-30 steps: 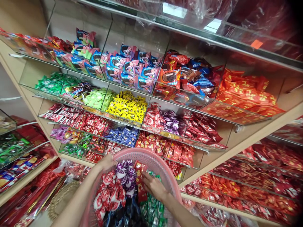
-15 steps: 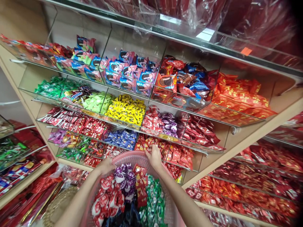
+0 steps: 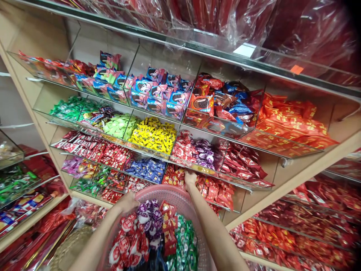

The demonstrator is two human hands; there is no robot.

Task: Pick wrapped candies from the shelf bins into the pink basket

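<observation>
My left hand [image 3: 128, 203] is closed on the rim of a pink perforated basket [image 3: 145, 190]. Inside the basket lie red-and-white wrapped candies [image 3: 128, 244], purple wrapped candies [image 3: 149, 218], flat red packets [image 3: 169, 229], green wrapped candies [image 3: 186, 241] and dark blue packets at the bottom. Beyond the basket, my right hand [image 3: 190, 179] reaches into a low shelf compartment, at a pile of red candy packets [image 3: 174, 175]. Its fingertips are hidden under the shelf edge above and among the packets.
A wooden shelf unit with clear dividers rises ahead. It holds yellow candies [image 3: 153, 136], blue candies [image 3: 146, 168], cookie packs [image 3: 155, 92] and orange-red packets [image 3: 293, 120]. Glass shelf edges [image 3: 214, 171] overhang the right hand. A woven basket [image 3: 70, 246] stands at lower left.
My right hand has gone forward from near the basket's far rim into the red packet compartment. The left hand stays on the rim. The view has shifted slightly.
</observation>
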